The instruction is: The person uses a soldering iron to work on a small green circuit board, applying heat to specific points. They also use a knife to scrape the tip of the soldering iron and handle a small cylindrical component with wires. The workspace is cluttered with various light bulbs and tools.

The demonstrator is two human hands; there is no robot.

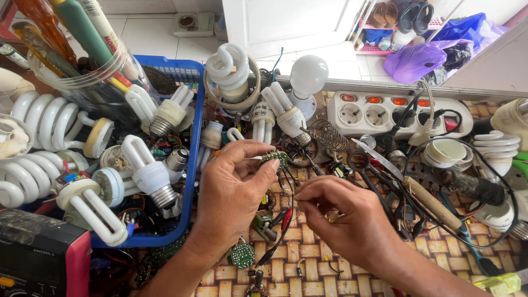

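My left hand (234, 192) pinches a small round green circuit board (274, 158) between thumb and fingers, held above the table. My right hand (344, 217) is just right of it, fingers pinched on thin wires (290, 187) that run down from the board. A red and a black probe tip (283, 220) lie beneath the hands. Another round green circuit board (242, 256) rests on the woven-pattern tabletop (308, 258) below my left wrist.
A blue basket (190, 181) at left holds several white fluorescent bulbs. A clear jar of screwdrivers (82, 66) stands behind it. A white power strip (385, 113), soldering iron (434, 203), scissors (363, 159), round bulb (308, 74) and a meter (44, 258) surround the hands.
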